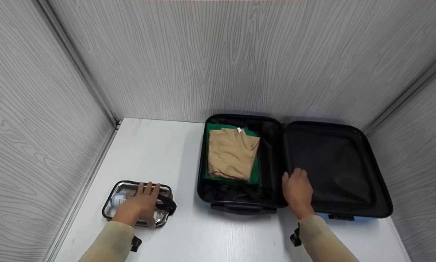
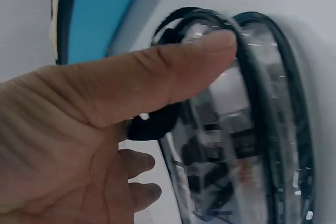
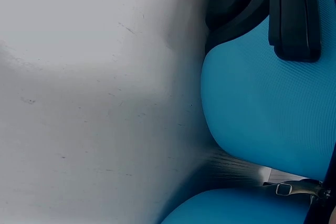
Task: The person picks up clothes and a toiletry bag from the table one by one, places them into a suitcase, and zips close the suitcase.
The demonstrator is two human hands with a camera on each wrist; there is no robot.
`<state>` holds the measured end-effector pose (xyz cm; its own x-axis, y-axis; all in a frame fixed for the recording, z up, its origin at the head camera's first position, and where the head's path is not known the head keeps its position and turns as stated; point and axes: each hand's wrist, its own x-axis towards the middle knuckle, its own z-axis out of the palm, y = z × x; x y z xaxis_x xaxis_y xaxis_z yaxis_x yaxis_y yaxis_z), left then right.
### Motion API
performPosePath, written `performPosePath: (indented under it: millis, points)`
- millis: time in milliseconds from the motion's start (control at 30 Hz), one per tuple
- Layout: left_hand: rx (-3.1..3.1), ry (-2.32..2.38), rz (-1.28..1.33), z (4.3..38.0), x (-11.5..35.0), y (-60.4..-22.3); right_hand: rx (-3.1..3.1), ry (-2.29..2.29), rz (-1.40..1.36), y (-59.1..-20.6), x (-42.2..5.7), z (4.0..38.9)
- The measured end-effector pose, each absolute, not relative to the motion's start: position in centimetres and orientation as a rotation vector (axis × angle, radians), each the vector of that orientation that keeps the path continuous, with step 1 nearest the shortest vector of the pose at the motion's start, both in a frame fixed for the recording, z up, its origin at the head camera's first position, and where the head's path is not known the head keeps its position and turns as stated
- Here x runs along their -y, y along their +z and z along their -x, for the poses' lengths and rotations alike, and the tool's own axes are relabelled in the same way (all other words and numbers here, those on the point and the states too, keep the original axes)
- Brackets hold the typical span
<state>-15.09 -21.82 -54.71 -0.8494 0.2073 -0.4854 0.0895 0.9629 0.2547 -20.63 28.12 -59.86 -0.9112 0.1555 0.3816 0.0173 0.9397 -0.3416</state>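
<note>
Suitcase point(image 1: 271, 156): tan shirt point(image 1: 229, 154) inside
Clear pouch point(image 2: 233, 140): outside, seemingly left to pack
Left grip point(image 1: 139, 205): spread, empty
Right grip point(image 1: 298, 190): cannot tell

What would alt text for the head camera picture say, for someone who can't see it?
A person's left hand spreads over a clear, black-edged pouch on a white table; the right hand is near the middle of an open, black-lined suitcase. In the suitcase's left half, a folded tan garment lies on green cloth.
</note>
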Motion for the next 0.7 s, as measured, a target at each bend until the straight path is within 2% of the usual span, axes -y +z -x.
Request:
performPosePath:
  millis: [267,700]
  points:
    - [-2.575,0.348,-0.201,14.7,22.2,-55.9,2.632,0.396,0.085,-60.1,-28.1,20.7]
    - [-2.67,0.439,-0.171,16.3,21.6,-57.1,2.628,0.412,0.081,-59.9,-28.1,20.6]
